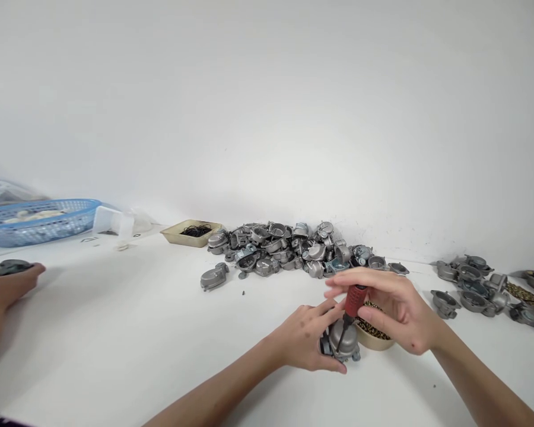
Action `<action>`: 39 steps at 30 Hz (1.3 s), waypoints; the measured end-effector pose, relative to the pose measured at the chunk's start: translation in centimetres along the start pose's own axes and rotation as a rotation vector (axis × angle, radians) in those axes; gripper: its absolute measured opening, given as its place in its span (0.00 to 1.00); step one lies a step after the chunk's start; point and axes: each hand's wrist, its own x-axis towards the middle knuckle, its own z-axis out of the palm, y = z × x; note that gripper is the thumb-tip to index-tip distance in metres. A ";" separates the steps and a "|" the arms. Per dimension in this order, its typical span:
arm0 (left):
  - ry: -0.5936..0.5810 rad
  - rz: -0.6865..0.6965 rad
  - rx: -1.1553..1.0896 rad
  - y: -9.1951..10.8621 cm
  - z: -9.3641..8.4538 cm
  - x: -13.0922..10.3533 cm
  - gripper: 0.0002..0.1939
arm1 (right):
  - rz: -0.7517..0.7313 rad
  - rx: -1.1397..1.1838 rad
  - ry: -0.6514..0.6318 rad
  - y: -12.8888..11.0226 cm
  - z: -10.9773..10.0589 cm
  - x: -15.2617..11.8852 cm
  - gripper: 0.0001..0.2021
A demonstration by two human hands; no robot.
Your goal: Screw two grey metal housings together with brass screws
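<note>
My left hand (309, 337) is wrapped round a grey metal carburetor (347, 338) and steadies it on the white table, its domed bowl facing up. In my right hand (398, 302) is a screwdriver (355, 300) with a red handle, gripped between thumb and fingers. Its dark shaft slants down to the edge of the carburetor's dome, where the tip meets what looks like a screw. Just behind the carburetor sits a round cream bowl (376, 341) of small brass-coloured screws, partly hidden by my right hand.
A heap of metal carburetor parts (276, 249) lies along the wall, with more parts (474, 284) at the right. A cream tray (184, 237) holds black rings. A blue basket (40, 228) stands at the far left, near another person's hand (9, 284) holding a part.
</note>
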 end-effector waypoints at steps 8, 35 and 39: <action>0.018 -0.010 -0.028 0.0 0.1 0.0 0.40 | -0.070 -0.299 0.102 0.6 -0.1 -0.1 0.16; 0.055 0.051 0.004 0.0 0.1 0.0 0.43 | 0.057 0.002 -0.067 -0.2 -0.5 0.0 0.20; 0.036 0.001 0.030 0.2 0.0 0.1 0.42 | 0.023 -0.118 0.054 0.7 -0.6 -0.3 0.20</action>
